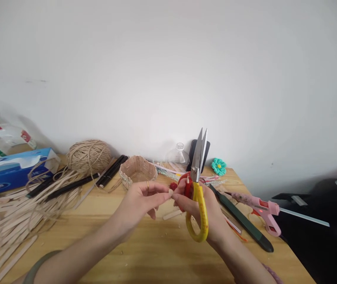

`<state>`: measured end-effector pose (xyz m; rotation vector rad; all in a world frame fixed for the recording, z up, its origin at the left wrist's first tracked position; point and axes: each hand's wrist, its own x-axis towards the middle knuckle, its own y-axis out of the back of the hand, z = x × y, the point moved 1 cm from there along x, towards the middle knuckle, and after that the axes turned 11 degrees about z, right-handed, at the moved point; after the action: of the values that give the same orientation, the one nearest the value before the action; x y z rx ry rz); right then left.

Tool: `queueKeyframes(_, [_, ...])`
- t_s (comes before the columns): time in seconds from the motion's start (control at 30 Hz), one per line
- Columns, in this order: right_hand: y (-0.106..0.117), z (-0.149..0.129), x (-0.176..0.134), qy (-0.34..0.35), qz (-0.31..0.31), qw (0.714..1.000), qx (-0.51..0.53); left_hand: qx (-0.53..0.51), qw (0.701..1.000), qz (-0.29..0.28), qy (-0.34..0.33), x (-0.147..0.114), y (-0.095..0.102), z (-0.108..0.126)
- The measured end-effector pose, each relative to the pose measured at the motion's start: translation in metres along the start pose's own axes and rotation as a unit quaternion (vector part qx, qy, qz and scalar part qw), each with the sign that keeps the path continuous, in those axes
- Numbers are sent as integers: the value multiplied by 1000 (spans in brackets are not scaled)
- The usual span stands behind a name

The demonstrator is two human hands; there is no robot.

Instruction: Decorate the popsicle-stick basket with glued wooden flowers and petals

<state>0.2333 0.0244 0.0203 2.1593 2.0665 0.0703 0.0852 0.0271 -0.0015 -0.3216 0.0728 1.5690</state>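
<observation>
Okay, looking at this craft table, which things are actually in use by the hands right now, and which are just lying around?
In use:
left hand
right hand
scissors
small red piece

Lying about:
twine ball
tissue box
wooden sticks
small woven basket
pink glue gun
teal flower

Wooden table (156, 252): twine ball (89, 156), tissue box (11, 170), craft sticks (14, 228), glue gun (259, 209).

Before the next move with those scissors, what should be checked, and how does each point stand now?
1. Scissors gripped in right hand: ok.
2. Blades shut, pointing up and away from the fingers: ok.
3. Small red piece pinched between both hands: ok.
4. Left hand fingers below the blades: ok.
5. Pink glue gun lying apart on the table: ok.
6. Glue gun hot: cannot tell.
</observation>
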Motion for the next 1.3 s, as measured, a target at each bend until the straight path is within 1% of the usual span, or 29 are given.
queueKeyframes(0.1, [-6,-2,4,2,-6,1000,-2,11,1000,-6,-16,3,6,5])
queueKeyframes(0.17, [-10,-3,6,7,-9,1000,-4,22,1000,1,-22,4,10,9])
queueKeyframes(0.33, [-16,-5,9,14,-9,1000,-21,36,999,2,-20,7,17,15])
queueKeyframes(0.5, [-18,-5,11,19,-8,1000,10,42,999,-2,-14,8,18,19])
queueKeyframes(0.77, [-18,-1,15,4,-41,998,38,51,998,-32,-14,7,23,22])
queueKeyframes(1.0, [-17,-4,18,11,-49,999,-5,30,999,-34,-6,12,23,19])
queueKeyframes(1.17, [-17,-9,16,4,-33,998,-48,28,999,-39,7,12,23,21])
queueKeyframes(1.3, [-18,-7,15,2,-56,998,-35,25,999,-23,6,12,24,23])
